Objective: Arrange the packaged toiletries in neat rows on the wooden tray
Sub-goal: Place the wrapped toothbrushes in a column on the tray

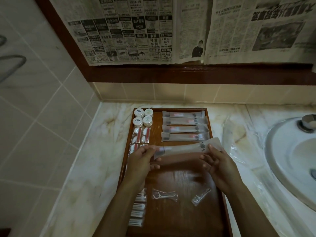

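A wooden tray (181, 218) lies on the marble counter. Above its middle I hold a long frosted toothbrush packet (184, 148) level: my left hand (142, 161) pinches its left end and my right hand (217, 166) grips its right end. Behind it, several like packets (184, 127) lie in a column at the tray's back right. Round white soaps (143, 117) sit at the back left, with small sachets (141, 136) below them. Cotton-bud packs (137, 209) line the left edge, partly hidden by my left arm. Two floss-pick packets (165, 195) (201, 196) lie loose near the front.
A white sink basin (290, 161) with a metal tap base (307, 124) fills the right side. Clear plastic wrap (234, 139) lies on the counter between tray and sink. A tiled wall stands on the left; a newspaper-covered mirror (153, 29) with a dark wooden frame hangs behind.
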